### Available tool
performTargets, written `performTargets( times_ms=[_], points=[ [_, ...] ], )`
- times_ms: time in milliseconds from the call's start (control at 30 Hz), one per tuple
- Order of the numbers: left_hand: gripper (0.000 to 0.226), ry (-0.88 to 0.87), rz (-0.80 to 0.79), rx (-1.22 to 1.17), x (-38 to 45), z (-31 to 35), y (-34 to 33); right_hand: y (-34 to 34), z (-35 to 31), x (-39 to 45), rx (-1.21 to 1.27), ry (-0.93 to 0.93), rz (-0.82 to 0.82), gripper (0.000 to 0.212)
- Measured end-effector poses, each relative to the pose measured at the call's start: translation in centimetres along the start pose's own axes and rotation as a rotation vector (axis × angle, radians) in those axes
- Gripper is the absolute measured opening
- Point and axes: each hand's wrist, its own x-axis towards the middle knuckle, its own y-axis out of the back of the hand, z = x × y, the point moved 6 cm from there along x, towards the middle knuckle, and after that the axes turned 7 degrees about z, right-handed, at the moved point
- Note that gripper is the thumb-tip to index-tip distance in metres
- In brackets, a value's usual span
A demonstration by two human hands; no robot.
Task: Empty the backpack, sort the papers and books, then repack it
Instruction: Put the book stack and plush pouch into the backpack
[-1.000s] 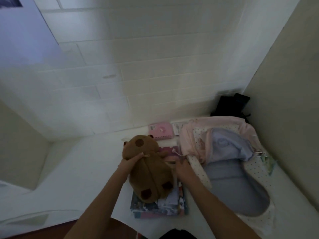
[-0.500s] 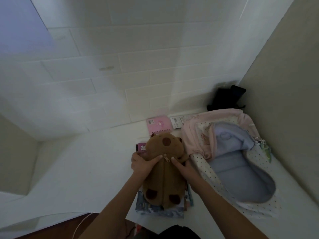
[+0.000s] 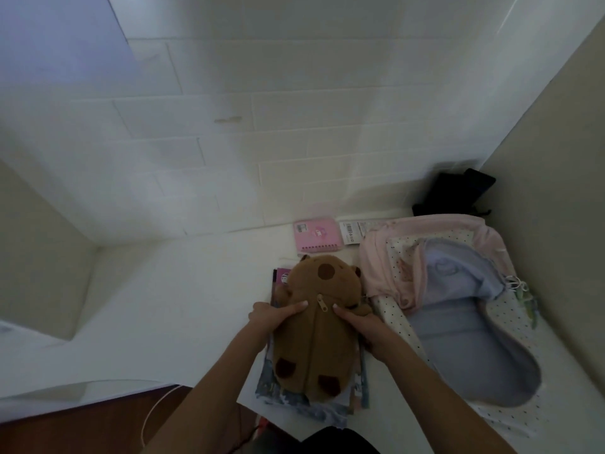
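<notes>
The person is holding a brown plush pouch (image 3: 314,326) with 2 hands, and it is lying on top of a stack of books and papers (image 3: 355,393) near the front edge of the white table (image 3: 157,309). The left hand (image 3: 273,317) is pressing the pouch's flank at 9 o'clock, thumb laid toward the zipper pull (image 3: 320,302); the right hand (image 3: 358,326) is clasping the opposite flank at 3 o'clock, fingers curled under it. The pink backpack (image 3: 458,309) is lying open just beside the stack at 3 o'clock, its blue lining exposed. A pink notebook (image 3: 317,235) is sitting at 12 o'clock.

The step appears to be settling the pouch before repacking. To do it well, the person is probably best keeping both flanks squeezed evenly, since soft plush sags, and lifting straight so the loose sheets beneath are not dragged askew.
</notes>
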Motion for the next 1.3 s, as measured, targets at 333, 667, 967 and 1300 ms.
performTargets(
  times_ms=[333, 667, 967, 1300],
  points=[
    [0.131, -0.036, -0.121, 0.002, -1.4, -1.0, 0.2, 1.1, 1.3, -2.0, -0.25, -0.139, -0.038, 0.084],
    [0.092, 0.06, -0.261, -0.075, -2.6, -3.7, -0.3, 1.1, 4.7, -3.1, -0.049, -0.173, -0.075, 0.077],
    [0.102, 0.123, -0.291, -0.108, -2.7, -2.0, -0.3, 0.1, 2.1, -3.1, -0.067, 0.046, 0.019, 0.074],
    [0.116, 0.022, -0.327, -0.148, -2.4, 0.2, 1.5, -0.9, 0.1, -3.2, 0.142, 0.041, 0.01, 0.057]
  ],
)
